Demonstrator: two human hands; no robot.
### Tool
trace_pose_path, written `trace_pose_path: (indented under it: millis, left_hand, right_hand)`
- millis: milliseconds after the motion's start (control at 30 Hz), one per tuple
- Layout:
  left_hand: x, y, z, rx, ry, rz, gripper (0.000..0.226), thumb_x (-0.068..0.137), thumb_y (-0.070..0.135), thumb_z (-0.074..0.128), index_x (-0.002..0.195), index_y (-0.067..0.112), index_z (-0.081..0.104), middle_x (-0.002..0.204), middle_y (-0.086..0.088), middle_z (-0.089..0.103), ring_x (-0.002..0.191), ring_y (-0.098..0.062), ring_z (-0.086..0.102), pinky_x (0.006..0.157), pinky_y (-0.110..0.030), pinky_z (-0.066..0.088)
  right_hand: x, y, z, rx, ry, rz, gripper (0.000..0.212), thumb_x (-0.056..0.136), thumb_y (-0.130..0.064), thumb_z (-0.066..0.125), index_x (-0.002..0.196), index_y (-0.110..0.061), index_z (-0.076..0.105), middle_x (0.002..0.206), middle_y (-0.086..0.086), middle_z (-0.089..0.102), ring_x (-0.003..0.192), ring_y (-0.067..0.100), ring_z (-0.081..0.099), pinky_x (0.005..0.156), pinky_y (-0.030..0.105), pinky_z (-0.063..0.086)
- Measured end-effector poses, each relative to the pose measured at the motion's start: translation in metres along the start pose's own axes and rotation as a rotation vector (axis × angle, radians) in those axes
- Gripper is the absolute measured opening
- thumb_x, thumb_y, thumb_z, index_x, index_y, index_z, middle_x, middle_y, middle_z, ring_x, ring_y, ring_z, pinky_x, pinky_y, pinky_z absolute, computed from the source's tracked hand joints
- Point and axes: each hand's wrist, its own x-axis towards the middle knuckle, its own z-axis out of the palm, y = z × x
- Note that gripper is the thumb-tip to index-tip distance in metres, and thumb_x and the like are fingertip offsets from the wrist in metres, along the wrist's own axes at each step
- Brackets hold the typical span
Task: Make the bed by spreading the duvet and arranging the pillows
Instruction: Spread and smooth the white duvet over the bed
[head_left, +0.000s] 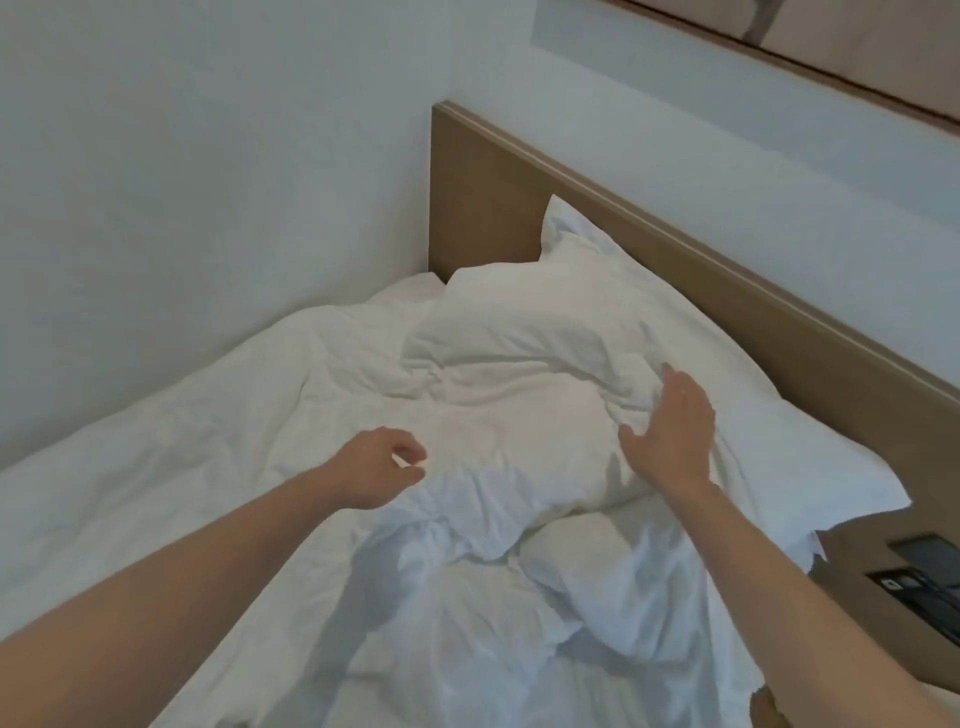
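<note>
Crumpled white fabric duvet (498, 415) bunched below tan wooden headboard (649, 228), covering white pillow (597, 260). Right hand (675, 431) flat, fingers straight, pressing bunch. Left hand (382, 467) loosely curled, empty. Advice: grasp edge with both, draw away from headboard, uncover pillow.

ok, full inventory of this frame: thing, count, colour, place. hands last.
rumpled white duvet: 1, white, bunched mid-bed, toward the headboard
white pillow: 1 plainly visible, white, leaning on the headboard, partly under the duvet
tan wooden headboard: 1, tan, along the right wall
pale wall: pale blue-white, left and behind
dark bedside panel: 1, dark, right edge; details unclear
left hand: 1, fingers loosely curled above the duvet
right hand: 1, fingers straight, on the duvet
</note>
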Motion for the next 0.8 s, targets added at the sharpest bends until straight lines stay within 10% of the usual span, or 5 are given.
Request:
trace_pose_path:
  millis: [367,800]
  left_hand:
    - [-0.111,-0.134,-0.023,-0.010,0.220,-0.280,0.026,0.092,0.039,0.067,0.118,0.038,0.063,0.125,0.018,0.057,0.109,-0.006,0.058,0.093,-0.027,0.046]
    - [-0.480,-0.363,0.042,-0.160,0.490,-1.143,0.048,0.089,0.041,0.072,0.132,0.028,0.058,0.147,0.000,0.046,0.131,-0.021,0.051,0.106,-0.031,0.041]
  right_hand:
    - [-0.127,-0.234,0.089,0.291,-0.668,-0.603,0.082,0.090,-0.039,0.067,0.158,-0.030,0.023,0.167,-0.004,0.008,0.153,0.022,0.014,0.119,0.038,0.030]
    - [-0.299,-0.391,0.127,0.025,-0.995,-1.183,0.082,0.093,-0.044,0.065,0.160,-0.029,0.020,0.170,-0.001,0.007,0.156,0.023,0.010,0.121,0.037,0.025]
